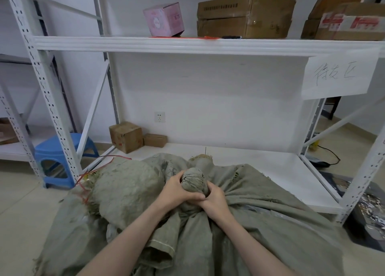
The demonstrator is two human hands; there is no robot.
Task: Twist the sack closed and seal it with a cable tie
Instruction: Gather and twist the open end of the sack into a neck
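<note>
White steel racking (187, 46) and a pale tiled floor (20, 202) bound the work area, with the grey-green sack (260, 213) slumped at lower centre of the frame against the bottom shelf (260, 161). The left hand (179, 189) and right hand (215, 199) meet at its gathered neck (193, 182), the fingers of the 2 hands curled tight round it, evidently to stop the bunch opening during twisting. Its cloth is coarse, soiled and frayed at the edges; no cable tie is on the neck yet.
</note>
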